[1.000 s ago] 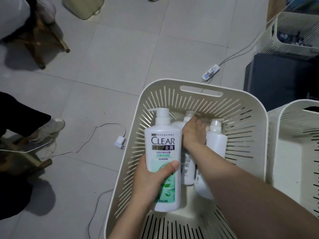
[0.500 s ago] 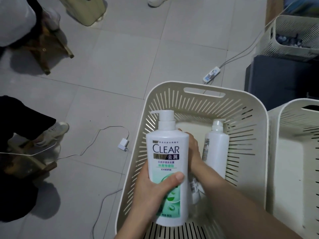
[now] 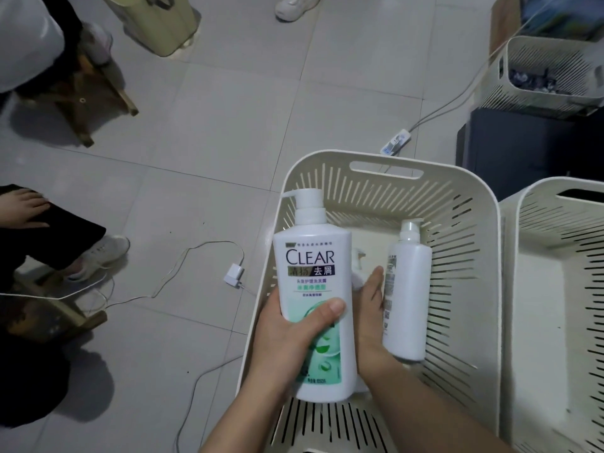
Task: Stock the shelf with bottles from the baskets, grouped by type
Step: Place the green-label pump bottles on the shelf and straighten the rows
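Since no shelf is in view, the step in hand is judged to be lifting bottles out of the basket.

Left hand (image 3: 287, 335): fingers (image 3: 328, 307) are closed round the lower body of the large white plastic pump bottle with the green "CLEAR" label (image 3: 313, 289). The thumb lies across the green print. The bottle is upright, above the near left part of the cream slatted plastic basket (image 3: 470, 256).

Right hand (image 3: 372, 308): it is down inside the basket, against a second white pump bottle (image 3: 359, 256), of which only the pump head and slivers of the body show. The big bottle hides its fingers, so whether they have closed on it cannot be told.

A third plain white pump bottle (image 3: 405, 302) lies on the basket floor just beside the right hand, its back label facing up.

Recommendations:
- Take the hidden bottle round its body, not by the pump.
- Lift it straight up, clear of the rim and of the lying bottle.
- Move the left hand's grip toward mid-body. The bottle looks smooth and heavy, and a low hold may let it tip.
- Check each front label before placing, since two bottles show no front.
- Step wide of the white charger and cable (image 3: 233, 274) on the tiled floor to the left.
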Demonstrator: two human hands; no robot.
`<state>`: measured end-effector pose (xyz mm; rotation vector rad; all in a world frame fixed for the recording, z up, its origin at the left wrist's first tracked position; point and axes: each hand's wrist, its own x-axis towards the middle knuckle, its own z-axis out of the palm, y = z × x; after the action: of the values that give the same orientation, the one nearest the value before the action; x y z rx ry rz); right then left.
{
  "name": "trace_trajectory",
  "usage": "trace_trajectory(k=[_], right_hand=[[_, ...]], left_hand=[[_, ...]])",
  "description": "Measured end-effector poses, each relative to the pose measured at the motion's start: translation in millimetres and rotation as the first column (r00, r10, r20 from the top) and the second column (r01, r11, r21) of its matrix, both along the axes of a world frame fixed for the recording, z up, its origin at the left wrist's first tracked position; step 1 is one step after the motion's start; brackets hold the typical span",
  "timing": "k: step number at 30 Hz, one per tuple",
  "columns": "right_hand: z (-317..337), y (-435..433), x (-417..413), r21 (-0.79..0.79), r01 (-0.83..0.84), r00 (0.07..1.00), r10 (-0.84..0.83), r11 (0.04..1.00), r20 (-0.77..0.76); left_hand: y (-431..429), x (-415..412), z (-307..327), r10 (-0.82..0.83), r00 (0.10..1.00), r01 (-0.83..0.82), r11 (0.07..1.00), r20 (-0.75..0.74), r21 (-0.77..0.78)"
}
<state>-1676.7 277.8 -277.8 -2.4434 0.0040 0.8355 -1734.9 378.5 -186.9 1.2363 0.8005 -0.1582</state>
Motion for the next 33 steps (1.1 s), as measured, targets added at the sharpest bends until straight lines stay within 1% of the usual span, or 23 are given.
trace_trajectory(k=[2,3,4,6,7,9,11,12,13,14,16,17,19,20,23,25,26,29,31,33], right_hand=[[-7,-6,1,0.042,0.086,0.996,-0.085,0.995,-0.026],[-7,-8,6,0.099,0.155,0.985,-0.147,0.983,-0.086],[-3,-11,11,0.138,0.254,0.957,-0.228,0.957,-0.178],[-4,-15,19,0.197,0.452,0.866,-0.374,0.870,-0.332],[-3,-17,23,0.237,0.535,0.819,-0.428,0.811,-0.383],[-4,-20,29,0.336,0.685,0.709,-0.487,0.646,-0.510],[9,-24,35,0.424,0.770,0.630,-0.462,0.477,-0.624],[20,-26,39,0.439,0.800,0.596,-0.455,0.410,-0.661],[31,-30,42,0.437,0.823,0.566,-0.452,0.364,-0.689],[43,-34,45,0.432,0.832,0.552,-0.438,0.348,-0.709],[63,-44,50,0.455,0.827,0.558,-0.379,0.331,-0.738],[74,-50,51,0.479,0.822,0.566,-0.347,0.308,-0.748],[97,-62,52,0.547,0.810,0.586,-0.297,0.212,-0.754],[108,-69,53,0.563,0.807,0.590,-0.301,0.180,-0.749],[132,-90,50,0.579,0.807,0.575,-0.384,0.118,-0.723],[156,-100,46,0.581,0.806,0.567,-0.422,0.107,-0.708],[167,-107,44,0.580,0.810,0.552,-0.443,0.085,-0.706],[195,-127,34,0.591,0.806,0.504,-0.489,-0.030,-0.712],[211,-139,25,0.618,0.785,0.514,-0.504,-0.050,-0.694],[229,-153,17,0.650,0.759,0.536,-0.525,-0.044,-0.661]], left_hand=[[1,1,2,-0.001,1.000,0.002,1.000,0.011,-0.007],[1,1,3,-0.002,1.000,0.002,1.000,0.014,-0.010],[0,1,4,-0.003,1.000,0.003,1.000,0.013,-0.013],[1,2,6,-0.001,1.000,0.002,1.000,0.007,-0.022],[1,3,7,0.000,1.000,0.000,1.000,0.003,-0.030],[2,5,10,0.005,1.000,-0.005,0.999,0.003,-0.047],[3,9,17,0.014,1.000,-0.013,0.997,0.015,-0.073],[4,12,23,0.018,1.000,-0.015,0.996,0.024,-0.091],[5,15,28,0.020,0.999,-0.016,0.994,0.034,-0.109],[7,17,34,0.020,0.999,-0.015,0.992,0.038,-0.124],[12,23,48,0.001,0.999,0.005,0.990,0.041,-0.139],[15,26,55,-0.018,0.999,0.026,0.989,0.051,-0.144],[18,33,70,-0.077,0.994,0.086,0.988,0.076,-0.129],[19,37,77,-0.110,0.990,0.120,0.985,0.088,-0.122],[15,48,96,-0.195,0.974,0.212,0.966,0.119,-0.151],[8,55,107,-0.250,0.959,0.271,0.947,0.136,-0.172],[2,58,114,-0.280,0.950,0.303,0.936,0.140,-0.177],[-16,67,129,-0.360,0.921,0.383,0.907,0.149,-0.177],[-29,72,140,-0.414,0.896,0.439,0.880,0.160,-0.180],[-43,75,150,-0.474,0.862,0.503,0.844,0.179,-0.186]])
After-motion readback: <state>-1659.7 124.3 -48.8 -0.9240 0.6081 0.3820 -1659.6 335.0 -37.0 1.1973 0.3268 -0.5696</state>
